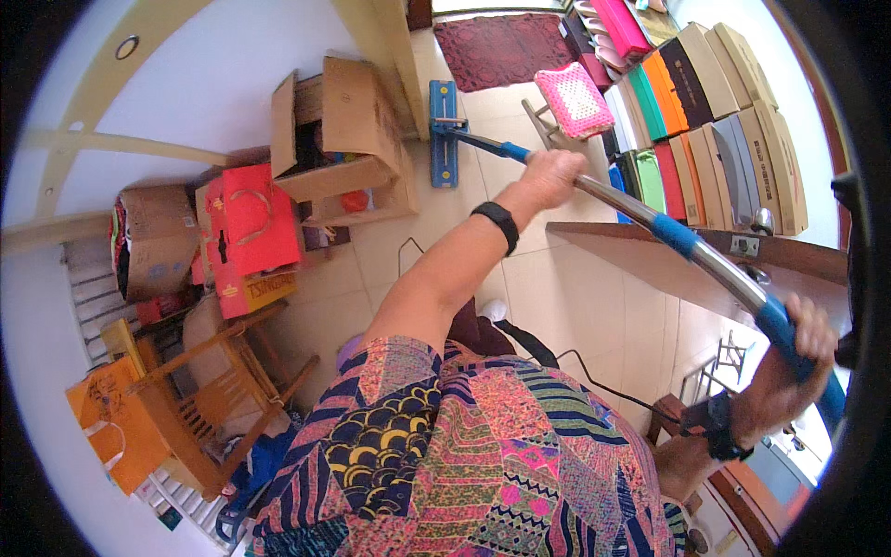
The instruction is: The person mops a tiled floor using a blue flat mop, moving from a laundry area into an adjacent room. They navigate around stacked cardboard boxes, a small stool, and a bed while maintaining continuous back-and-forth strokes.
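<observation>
A flat mop with a blue rectangular head [444, 163] lies on the tiled floor at the upper middle, beside a door frame. Its blue and steel telescopic handle [616, 196] runs down to the right. My left hand [553, 177], with a black band on the wrist, grips the handle's lower section. Higher up the handle, my right hand [811, 338] is closed around the blue grip near the right edge; a black strap device is on that wrist. The handle's far end passes out of view at the right rim.
Open cardboard boxes [358, 118] and red gift boxes [257, 219] stand left, above a wooden chair [230, 390]. A stool with a pink crocheted cover [574, 101] stands near stacked shoe boxes [703, 174]. A brown door [626, 244] juts in from the right; a dark red mat [505, 49] lies beyond.
</observation>
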